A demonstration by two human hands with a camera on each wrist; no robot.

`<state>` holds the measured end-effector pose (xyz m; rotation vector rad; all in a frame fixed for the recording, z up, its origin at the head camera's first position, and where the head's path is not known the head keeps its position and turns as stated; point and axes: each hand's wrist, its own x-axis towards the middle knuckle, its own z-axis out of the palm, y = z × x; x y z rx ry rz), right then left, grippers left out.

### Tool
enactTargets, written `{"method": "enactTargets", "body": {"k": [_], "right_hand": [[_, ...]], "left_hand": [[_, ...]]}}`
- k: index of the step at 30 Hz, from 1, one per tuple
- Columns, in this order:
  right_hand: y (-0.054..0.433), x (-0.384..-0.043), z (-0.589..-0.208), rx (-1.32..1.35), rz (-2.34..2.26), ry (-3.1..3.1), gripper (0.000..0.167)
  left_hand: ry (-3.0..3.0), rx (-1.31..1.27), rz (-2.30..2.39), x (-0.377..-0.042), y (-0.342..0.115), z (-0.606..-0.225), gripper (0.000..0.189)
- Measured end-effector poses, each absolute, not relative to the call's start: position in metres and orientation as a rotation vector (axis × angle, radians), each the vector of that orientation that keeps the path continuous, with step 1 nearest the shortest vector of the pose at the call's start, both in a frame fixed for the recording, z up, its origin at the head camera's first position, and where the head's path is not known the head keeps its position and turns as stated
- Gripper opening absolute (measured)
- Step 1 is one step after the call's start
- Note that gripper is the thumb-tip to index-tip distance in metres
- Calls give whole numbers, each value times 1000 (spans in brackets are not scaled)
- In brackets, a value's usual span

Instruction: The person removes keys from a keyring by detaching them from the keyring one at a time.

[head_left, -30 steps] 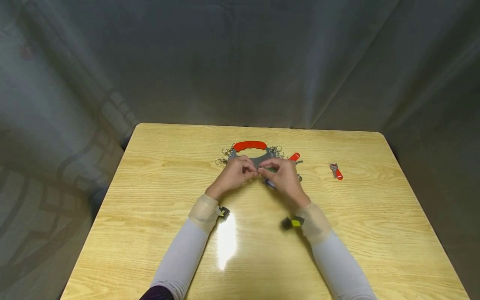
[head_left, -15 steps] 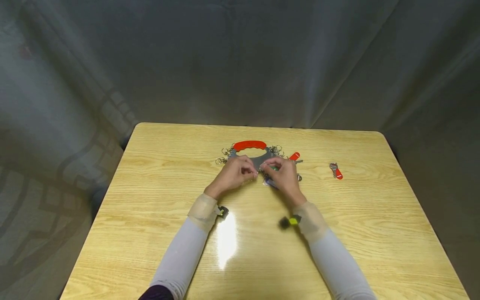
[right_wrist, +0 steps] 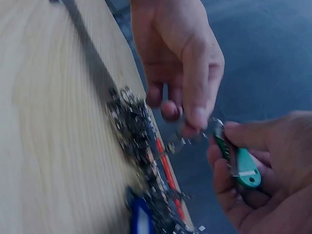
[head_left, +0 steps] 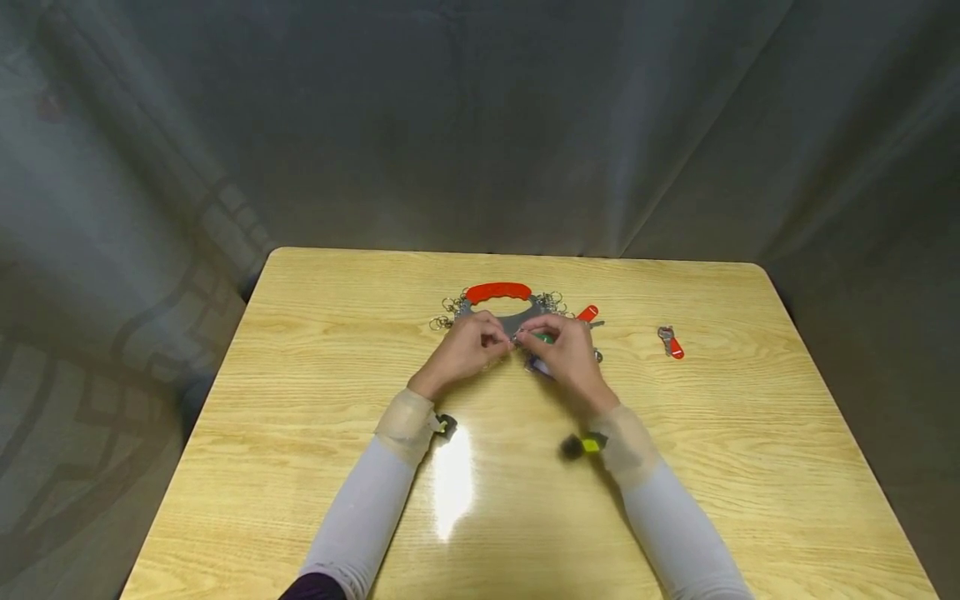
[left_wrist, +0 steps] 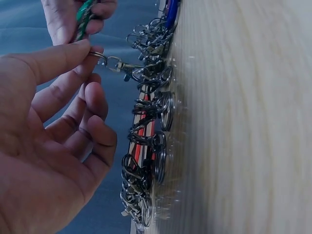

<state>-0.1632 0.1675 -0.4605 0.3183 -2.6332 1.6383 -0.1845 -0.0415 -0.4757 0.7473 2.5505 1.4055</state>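
In the head view my left hand [head_left: 472, 346] and right hand [head_left: 566, 350] meet over the front edge of a grey metal key holder with a red grip [head_left: 498, 291]. Thumb and forefinger of the left hand pinch a split ring [left_wrist: 97, 54], which hangs from a swivel clip [left_wrist: 117, 64] on the holder. My right hand grips a key [right_wrist: 233, 161] with a green key tag [right_wrist: 247, 170], its top end close to the left fingertips. Many clips and rings [left_wrist: 158, 105] line the holder's edge.
A blue key tag [right_wrist: 141, 219] hangs among the rings. Right of the holder lies a red key tag [head_left: 588, 312] with a key. Farther right on the wooden table [head_left: 300, 400] is another key [head_left: 666, 336] with a red tag [head_left: 677, 351]. Dark curtains [head_left: 480, 125] surround the table.
The right hand drew back slightly from the left fingertips half a second ago and is now close against them again. My left hand has stayed nearly still, pinching at the same spot.
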Motion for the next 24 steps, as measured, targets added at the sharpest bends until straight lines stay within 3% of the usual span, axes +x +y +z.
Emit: {"method": "enactTargets", "body": {"k": [5, 11, 16, 24], "right_hand": [[174, -163, -460, 540, 1343, -2760, 22], [176, -164, -462, 750, 1145, -2700, 19], [176, -165, -464, 633, 1275, -2728, 16], [178, -166, -473, 226, 1599, -2783, 12]], "left_hand": [[2541, 758, 1408, -184, -44, -475, 6], [2536, 803, 1386, -185, -45, -475, 5], [2527, 803, 1386, -185, -45, -475, 7], [2542, 861, 1380, -185, -46, -477, 4]]}}
